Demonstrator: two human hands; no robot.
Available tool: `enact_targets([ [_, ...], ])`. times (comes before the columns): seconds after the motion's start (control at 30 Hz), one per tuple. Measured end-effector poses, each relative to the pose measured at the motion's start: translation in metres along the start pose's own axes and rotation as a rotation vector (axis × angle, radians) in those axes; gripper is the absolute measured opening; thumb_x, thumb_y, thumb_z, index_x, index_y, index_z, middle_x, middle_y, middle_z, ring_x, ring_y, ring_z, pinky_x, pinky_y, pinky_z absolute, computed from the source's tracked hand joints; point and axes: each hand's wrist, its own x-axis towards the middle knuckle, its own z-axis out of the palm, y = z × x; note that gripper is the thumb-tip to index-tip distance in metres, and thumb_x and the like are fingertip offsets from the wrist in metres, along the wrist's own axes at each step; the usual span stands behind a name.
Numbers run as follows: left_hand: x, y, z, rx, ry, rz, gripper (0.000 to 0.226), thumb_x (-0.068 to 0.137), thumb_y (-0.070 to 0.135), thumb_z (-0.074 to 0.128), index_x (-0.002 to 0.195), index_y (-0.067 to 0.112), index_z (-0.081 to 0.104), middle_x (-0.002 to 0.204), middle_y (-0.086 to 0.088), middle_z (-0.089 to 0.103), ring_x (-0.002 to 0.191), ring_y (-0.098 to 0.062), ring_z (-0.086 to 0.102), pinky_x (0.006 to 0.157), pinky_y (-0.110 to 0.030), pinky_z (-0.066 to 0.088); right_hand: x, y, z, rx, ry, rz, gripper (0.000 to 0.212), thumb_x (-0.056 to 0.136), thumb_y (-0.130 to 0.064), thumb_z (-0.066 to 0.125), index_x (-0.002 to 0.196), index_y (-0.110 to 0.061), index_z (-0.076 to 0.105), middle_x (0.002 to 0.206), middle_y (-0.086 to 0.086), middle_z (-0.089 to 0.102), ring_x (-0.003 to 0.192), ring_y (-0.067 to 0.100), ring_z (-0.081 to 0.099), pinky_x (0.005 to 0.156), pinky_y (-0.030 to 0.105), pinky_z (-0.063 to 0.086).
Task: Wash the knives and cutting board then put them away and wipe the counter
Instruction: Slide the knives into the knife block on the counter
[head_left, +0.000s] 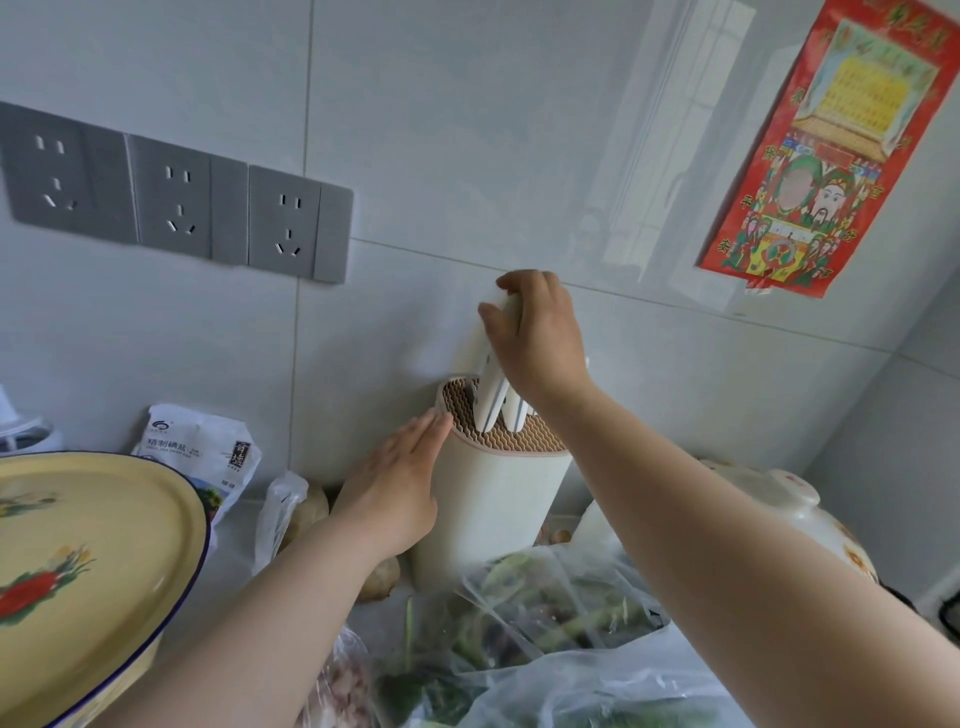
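Observation:
A cream cylindrical knife holder (493, 499) with a brown honeycomb top stands against the tiled wall. White knife handles (493, 400) stick up out of its top. My right hand (535, 338) grips the upper end of one white handle from above. My left hand (400, 478) lies flat with straight fingers against the holder's left side. The blades are hidden inside the holder. No cutting board is in view.
A yellow enamel basin (88, 561) with flower prints sits at the left. A salt bag (202, 452) leans on the wall. Clear plastic bags of greens (545, 623) lie in front of the holder. A ceramic pot (789, 509) stands at right; three sockets (176, 202) are on the wall.

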Motion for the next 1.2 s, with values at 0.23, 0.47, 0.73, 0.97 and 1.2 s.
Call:
enact_targets([
  [0.23, -0.003, 0.000, 0.001, -0.036, -0.009, -0.007, 0.077, 0.090, 0.005, 0.040, 0.147, 0.024, -0.009, 0.156, 0.006, -0.005, 0.143, -0.012, 0.005, 0.113, -0.025, 0.012, 0.014, 0.022, -0.011, 0.276, -0.037, 0.386, 0.045, 0.094, -0.023, 0.049, 0.134, -0.005, 0.038, 0.131, 0.010, 0.048, 0.123, 0.022, 0.045, 0.098, 0.027, 0.035],
  [0.47, -0.003, 0.001, 0.000, -0.035, -0.020, -0.022, 0.079, 0.089, 0.006, 0.041, 0.147, 0.026, -0.009, 0.156, 0.009, -0.003, 0.142, -0.012, 0.007, 0.111, -0.025, 0.017, 0.010, 0.030, -0.002, 0.218, -0.198, 0.385, 0.048, 0.093, -0.018, 0.051, 0.137, -0.006, 0.035, 0.085, -0.004, 0.051, 0.081, 0.017, 0.050, 0.060, 0.017, 0.039],
  [0.73, -0.003, 0.003, -0.001, -0.015, -0.036, -0.045, 0.078, 0.089, 0.005, 0.039, 0.146, 0.025, -0.010, 0.156, 0.006, -0.001, 0.143, -0.014, 0.008, 0.112, -0.027, 0.017, 0.016, 0.029, -0.004, -0.046, -0.374, 0.365, 0.052, 0.097, -0.030, 0.036, 0.143, -0.012, 0.020, 0.110, 0.014, 0.055, 0.098, 0.031, 0.054, 0.075, 0.031, 0.036],
  [0.97, -0.011, 0.008, -0.002, -0.234, 0.005, -0.096, 0.075, 0.088, 0.005, 0.044, 0.147, 0.030, 0.004, 0.155, 0.010, 0.006, 0.139, -0.018, 0.021, 0.106, -0.029, 0.029, -0.011, 0.030, -0.029, -0.125, -0.471, 0.413, 0.049, 0.095, -0.037, 0.041, 0.136, -0.009, 0.039, 0.103, 0.008, 0.061, 0.086, 0.020, 0.054, 0.076, 0.027, 0.039],
  [1.2, -0.047, 0.071, 0.017, -0.345, 0.263, 0.159, 0.045, 0.086, 0.004, 0.049, 0.129, 0.016, 0.051, 0.139, 0.005, 0.041, 0.124, -0.012, 0.039, 0.099, -0.023, 0.033, -0.083, 0.035, -0.101, -0.104, -0.434, 0.375, 0.026, 0.093, -0.022, 0.050, 0.112, -0.011, 0.063, 0.108, 0.007, 0.067, 0.084, 0.011, 0.050, 0.063, 0.020, 0.038],
])
